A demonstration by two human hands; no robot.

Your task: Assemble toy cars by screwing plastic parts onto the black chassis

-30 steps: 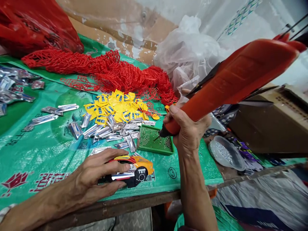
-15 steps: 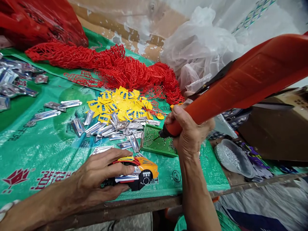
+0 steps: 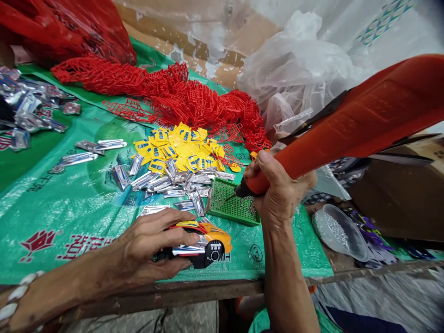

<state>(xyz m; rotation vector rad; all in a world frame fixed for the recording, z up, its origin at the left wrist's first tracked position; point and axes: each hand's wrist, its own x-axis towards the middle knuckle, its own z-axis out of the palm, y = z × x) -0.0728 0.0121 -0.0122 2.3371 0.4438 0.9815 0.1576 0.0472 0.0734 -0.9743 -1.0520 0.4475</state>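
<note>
My left hand (image 3: pixel 152 245) is wrapped over an orange, red and black toy car (image 3: pixel 218 238) near the table's front edge. Silver side pieces show between its fingers. A red-orange electric screwdriver (image 3: pixel 333 134) is gripped in my right hand (image 3: pixel 280 185), tilted with its thin bit pointing down and left. The bit's tip is over a green perforated tray (image 3: pixel 229 215) with small screws; whether it touches is unclear. Silver parts (image 3: pixel 156 185) and yellow pieces (image 3: pixel 183 148) lie in piles behind my left hand.
A heap of red plastic frames (image 3: pixel 166 92) crosses the back, beside a red bag (image 3: pixel 76 27). Clear plastic bags (image 3: pixel 294 60) stand behind the screwdriver. A bowl of screws (image 3: pixel 335 231) sits at right. More silver parts (image 3: pixel 31 101) lie at far left.
The view has shifted slightly, moving most things a little to the right. Both hands keep their holds, and the bit stays over the green tray.
</note>
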